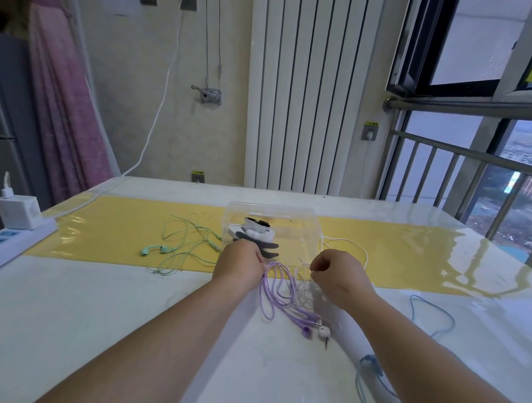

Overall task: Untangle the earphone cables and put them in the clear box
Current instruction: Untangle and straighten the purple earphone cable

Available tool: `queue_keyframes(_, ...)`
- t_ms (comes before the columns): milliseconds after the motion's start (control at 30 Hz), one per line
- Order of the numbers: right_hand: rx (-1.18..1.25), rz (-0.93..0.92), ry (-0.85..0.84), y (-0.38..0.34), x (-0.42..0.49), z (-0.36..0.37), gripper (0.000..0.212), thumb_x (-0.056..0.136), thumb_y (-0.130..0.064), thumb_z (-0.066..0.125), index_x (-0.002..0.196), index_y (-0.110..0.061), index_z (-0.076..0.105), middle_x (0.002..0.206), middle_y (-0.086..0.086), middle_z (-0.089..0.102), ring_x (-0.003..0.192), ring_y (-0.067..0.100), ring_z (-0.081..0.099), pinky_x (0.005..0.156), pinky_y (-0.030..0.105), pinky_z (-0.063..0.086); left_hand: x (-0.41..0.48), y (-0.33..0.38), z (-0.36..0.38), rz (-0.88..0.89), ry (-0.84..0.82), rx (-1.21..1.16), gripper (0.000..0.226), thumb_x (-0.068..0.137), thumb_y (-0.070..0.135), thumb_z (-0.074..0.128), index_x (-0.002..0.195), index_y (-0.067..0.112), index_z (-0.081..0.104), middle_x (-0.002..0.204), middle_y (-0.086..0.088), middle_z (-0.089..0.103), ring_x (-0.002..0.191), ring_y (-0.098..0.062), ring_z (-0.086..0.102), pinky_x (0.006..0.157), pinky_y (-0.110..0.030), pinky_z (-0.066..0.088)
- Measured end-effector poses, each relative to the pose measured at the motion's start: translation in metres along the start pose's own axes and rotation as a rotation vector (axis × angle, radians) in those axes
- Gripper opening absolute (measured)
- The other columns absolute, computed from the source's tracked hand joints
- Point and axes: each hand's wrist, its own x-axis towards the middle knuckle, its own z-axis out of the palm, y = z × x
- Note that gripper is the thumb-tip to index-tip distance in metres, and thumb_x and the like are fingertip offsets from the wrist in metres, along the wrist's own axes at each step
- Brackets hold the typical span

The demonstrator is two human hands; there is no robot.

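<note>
The left grip (241, 262) pinches the purple earphone cable (274, 292), the right grip (337, 274) the white cable (347, 241) — draw apart slowly, easing loops through rather than tugging

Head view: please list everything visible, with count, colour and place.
table: one, white, foreground
yellow mat: one, yellow, across table
clear box: one, transparent, on mat, black-and-white items inside
purple earphones: one set, purple, held, in front of box
white earphones: one set, white, tangled with purple
green earphones: one set, mint, left of box
blue cable: one, light blue, table's right
power strip: one, white, table's left edge
left hand: one, grips purple earphones
right hand: one, pinches white earphones
</note>
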Motion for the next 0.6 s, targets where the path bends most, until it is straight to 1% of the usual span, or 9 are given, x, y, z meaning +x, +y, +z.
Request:
queue_keyframes(100, 0.043, 0.044, 0.009, 0.002, 0.002, -0.002, 0.025, 0.083, -0.005, 0.05, 0.072, -0.026, 0.061, 0.075, -0.005, 0.063, 0.063, 0.017, 0.055, 0.055, 0.025, 0.044, 0.0, -0.003, -0.002, 0.004, 0.015, 0.001, 0.014, 0.085, 0.029, 0.071, 0.075, 0.02, 0.069, 0.087, -0.003, 0.072, 0.085, -0.022, 0.066, 0.064, -0.025, 0.043)
queue_keyframes(167, 0.061, 0.061, -0.006, 0.003, 0.003, -0.003, 0.026, 0.081, -0.005, 0.051, 0.069, -0.026, 0.063, 0.072, -0.005, 0.062, 0.059, 0.017, 0.054, 0.059, 0.027, 0.047, 0.001, -0.005, -0.003, 0.002, 0.02, 0.011, 0.014, 0.085, 0.029, 0.07, 0.076, 0.02, 0.069, 0.087, -0.002, 0.071, 0.084, -0.022, 0.065, 0.066, -0.027, 0.046)
queue_keyframes(233, 0.069, 0.067, -0.06, 0.002, 0.003, -0.005, 0.026, 0.08, -0.005, 0.054, 0.069, -0.025, 0.066, 0.068, -0.006, 0.062, 0.058, 0.016, 0.054, 0.058, 0.024, 0.046, 0.001, -0.006, -0.004, -0.001, 0.02, 0.02, 0.014, 0.086, 0.03, 0.069, 0.078, 0.019, 0.069, 0.087, -0.002, 0.071, 0.082, -0.022, 0.065, 0.067, -0.028, 0.047)
queue_keyframes(300, 0.046, 0.053, -0.168, -0.003, 0.001, -0.006, 0.024, 0.079, -0.004, 0.058, 0.073, -0.023, 0.071, 0.068, -0.006, 0.065, 0.063, 0.014, 0.057, 0.059, 0.02, 0.045, 0.001, -0.007, -0.005, 0.002, 0.019, 0.02, 0.014, 0.087, 0.03, 0.069, 0.079, 0.019, 0.069, 0.087, -0.002, 0.071, 0.082, -0.021, 0.065, 0.066, -0.027, 0.047)
queue_keyframes(367, 0.009, 0.008, -0.221, -0.006, 0.0, -0.006, 0.02, 0.081, -0.006, 0.062, 0.082, -0.022, 0.075, 0.078, -0.006, 0.069, 0.073, 0.013, 0.061, 0.059, 0.018, 0.045, 0.0, -0.007, -0.006, 0.007, 0.013, 0.025, 0.013, 0.087, 0.031, 0.068, 0.079, 0.021, 0.068, 0.087, -0.001, 0.07, 0.082, -0.021, 0.065, 0.064, -0.026, 0.044)
queue_keyframes(433, 0.029, -0.026, -0.174, -0.009, 0.001, -0.006, 0.017, 0.083, -0.007, 0.064, 0.083, -0.022, 0.073, 0.085, -0.005, 0.07, 0.078, 0.014, 0.063, 0.06, 0.019, 0.047, -0.002, -0.006, -0.008, 0.012, 0.007, 0.031, 0.013, 0.087, 0.034, 0.067, 0.079, 0.024, 0.067, 0.088, 0.002, 0.069, 0.082, -0.02, 0.064, 0.063, -0.025, 0.042)
queue_keyframes(467, 0.046, -0.039, -0.137, -0.01, 0.002, -0.008, 0.017, 0.084, -0.008, 0.064, 0.081, -0.023, 0.072, 0.085, -0.006, 0.069, 0.079, 0.015, 0.063, 0.061, 0.021, 0.048, -0.002, -0.007, -0.008, 0.015, 0.004, 0.033, 0.013, 0.087, 0.035, 0.067, 0.08, 0.025, 0.068, 0.088, 0.003, 0.069, 0.082, -0.019, 0.064, 0.062, -0.025, 0.042)
queue_keyframes(533, 0.074, -0.059, -0.074, -0.014, 0.002, -0.012, 0.018, 0.084, -0.007, 0.063, 0.079, -0.023, 0.07, 0.08, -0.007, 0.066, 0.074, 0.015, 0.061, 0.061, 0.022, 0.047, -0.003, -0.007, -0.011, 0.027, 0.001, 0.031, 0.012, 0.086, 0.036, 0.068, 0.082, 0.025, 0.069, 0.088, 0.005, 0.069, 0.081, -0.017, 0.064, 0.062, -0.025, 0.042)
queue_keyframes(600, 0.096, -0.062, -0.033, -0.019, 0.002, -0.017, 0.017, 0.085, -0.008, 0.062, 0.079, -0.022, 0.069, 0.078, -0.006, 0.065, 0.069, 0.015, 0.058, 0.057, 0.022, 0.045, -0.004, -0.008, -0.014, 0.047, 0.007, 0.023, 0.009, 0.086, 0.034, 0.068, 0.081, 0.026, 0.069, 0.087, 0.006, 0.069, 0.081, -0.015, 0.063, 0.061, -0.025, 0.043)
